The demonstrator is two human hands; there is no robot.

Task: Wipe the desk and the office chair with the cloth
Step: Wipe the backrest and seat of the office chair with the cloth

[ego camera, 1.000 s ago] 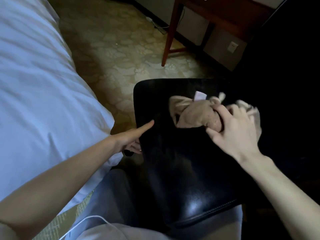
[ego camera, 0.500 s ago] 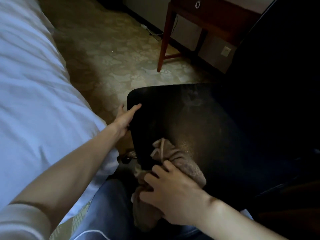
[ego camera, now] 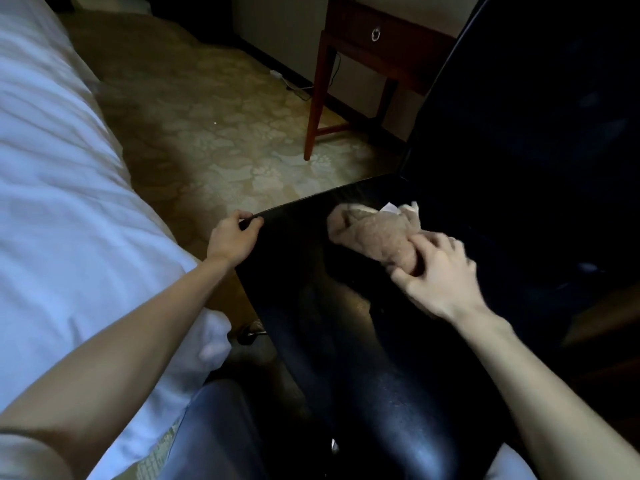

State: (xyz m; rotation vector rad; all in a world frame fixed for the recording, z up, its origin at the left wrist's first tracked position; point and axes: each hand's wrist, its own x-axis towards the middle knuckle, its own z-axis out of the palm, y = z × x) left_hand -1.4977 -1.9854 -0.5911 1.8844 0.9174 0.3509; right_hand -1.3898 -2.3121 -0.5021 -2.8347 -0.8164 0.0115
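Note:
A black leather office chair fills the lower right; its shiny seat [ego camera: 346, 341] lies in front of me and its dark backrest [ego camera: 536, 116] rises at the right. A crumpled beige cloth [ego camera: 374, 233] lies on the far part of the seat, near the backrest. My right hand [ego camera: 436, 275] grips the cloth's near end and presses it onto the seat. My left hand [ego camera: 233, 237] holds the seat's far left corner, fingers curled over the edge. The wooden desk [ego camera: 381, 39], with a drawer and ring pull, stands at the back against the wall.
A bed with white sheets [ego camera: 62, 220] runs along the left, close to the chair. Patterned carpet [ego camera: 214, 133] lies between the bed and the desk. My jeans-clad knee [ego camera: 214, 431] is under the seat's near edge. A cable [ego camera: 291, 83] lies by the desk leg.
My right hand has swept the cloth from the seat's near left edge to its far part by the backrest. My left hand now curls its fingers over the seat's corner.

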